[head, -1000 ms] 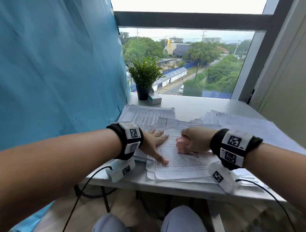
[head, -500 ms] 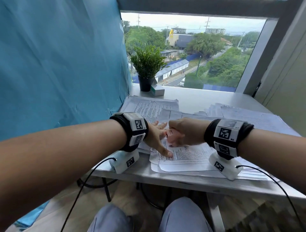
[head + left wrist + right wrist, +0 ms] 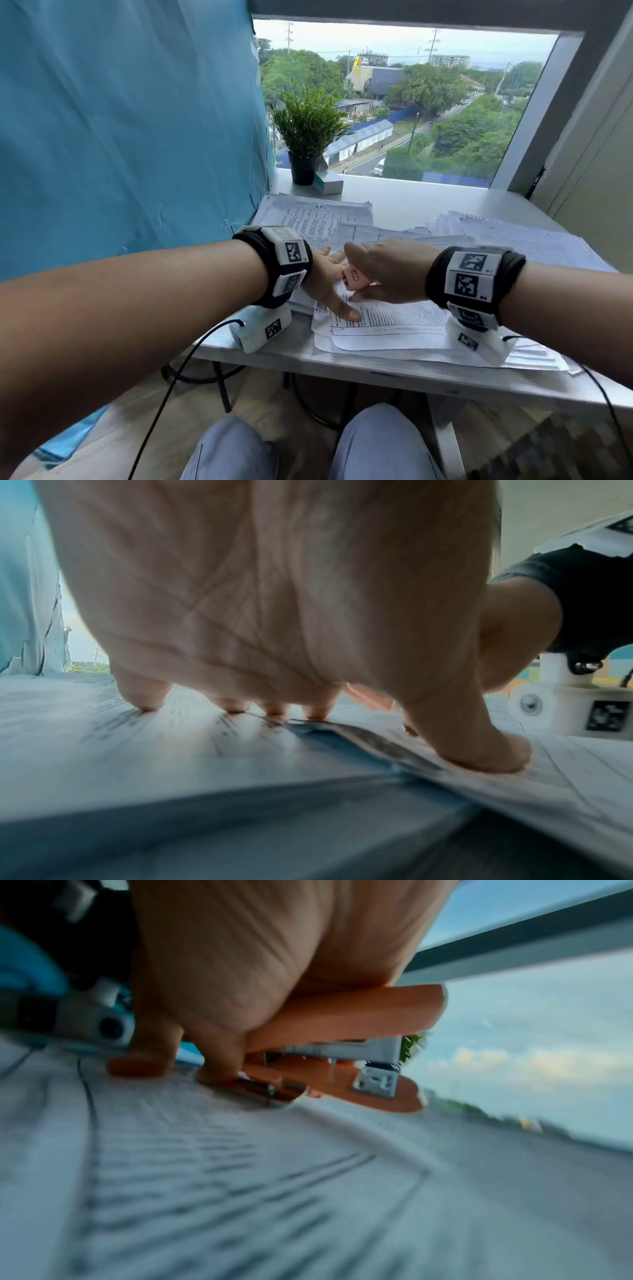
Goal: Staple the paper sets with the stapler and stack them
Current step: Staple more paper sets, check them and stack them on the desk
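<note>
White desk (image 3: 404, 202) under a window, with a blue sheet filling the left of the head view and a potted plant (image 3: 306, 137) and a small box (image 3: 329, 185) at upper centre. Printed sheets cover most of the desk in three groups: a pile (image 3: 308, 216) behind the left wrist, a fanned spread (image 3: 534, 240) at right, and the working set (image 3: 387, 325) at lower centre, near the front edge.

Left hand (image 3: 327, 281): fingers straight and spread, tips pressing down on the paper; in the left wrist view the thumb (image 3: 479, 750) pins the edge of the working set while the other fingertips (image 3: 232, 706) rest on sheets beyond it.

Right hand (image 3: 387, 270): fingers and thumb curled around a stapler (image 3: 356, 277), held just above the upper left corner of the working set, beside the left hand.

Stapler: small, salmon-orange plastic with a metal magazine and anvil plate (image 3: 375, 1083). In the right wrist view its jaws stand apart with no paper seen between them; base and nose hang just over the sheet.

Progress, as a judgement: the step in hand is bringing the stapler to the corner; this set looks unstapled, though no staple could be made out at this sharpness either way. Whether the pile at upper left holds finished sets cannot be told. The spread at right suggests much work remains, and stacking of this set has not begun.
</note>
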